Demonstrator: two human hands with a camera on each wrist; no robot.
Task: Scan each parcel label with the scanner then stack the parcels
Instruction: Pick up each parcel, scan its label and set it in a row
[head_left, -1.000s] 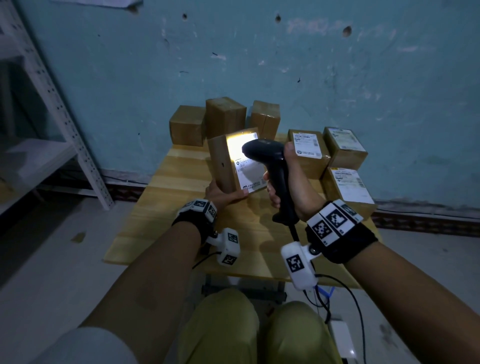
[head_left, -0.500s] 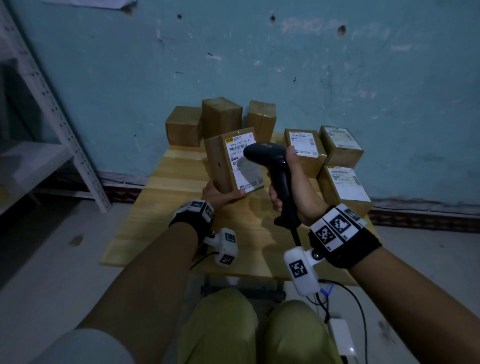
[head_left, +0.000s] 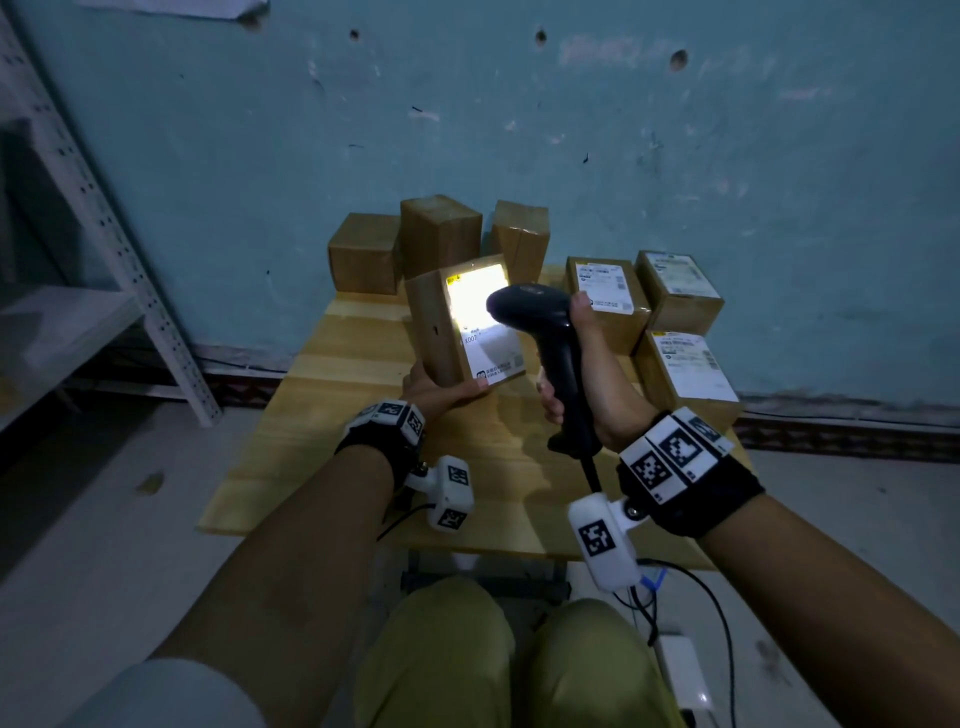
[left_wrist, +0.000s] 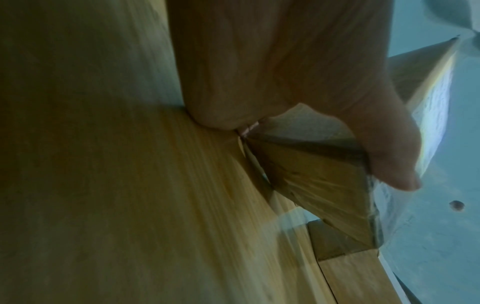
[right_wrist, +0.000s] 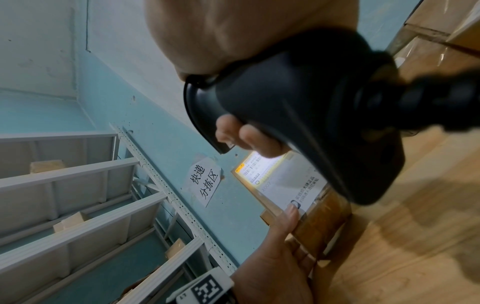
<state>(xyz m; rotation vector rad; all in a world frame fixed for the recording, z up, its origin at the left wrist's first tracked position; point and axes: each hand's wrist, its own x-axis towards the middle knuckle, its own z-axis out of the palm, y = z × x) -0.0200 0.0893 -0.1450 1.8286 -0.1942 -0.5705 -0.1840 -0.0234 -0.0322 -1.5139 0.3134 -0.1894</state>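
My left hand (head_left: 441, 392) grips the bottom of a brown parcel (head_left: 436, 332), holding it tilted upright above the wooden table (head_left: 332, 395). Its white label (head_left: 488, 332) faces my right hand, and the upper half of the label is lit bright by the scanner's light. My right hand (head_left: 582, 384) grips the handle of the black scanner (head_left: 540, 322), whose head points at the label from close by. In the left wrist view my thumb (left_wrist: 384, 156) lies over the parcel's (left_wrist: 322, 185) edge. In the right wrist view the scanner (right_wrist: 298, 107) hangs over the lit label (right_wrist: 275, 176).
Three plain brown parcels (head_left: 439, 234) stand at the table's back edge against the blue wall. Three labelled parcels (head_left: 608, 301) lie at the right, one (head_left: 685, 374) close to my right wrist. A grey metal shelf rack (head_left: 104, 228) stands at the left. The scanner cable (head_left: 691, 587) hangs below the table.
The scanner's light was on a second ago, off half a second ago, and now lights the label again. Parcel and both hands have barely moved.
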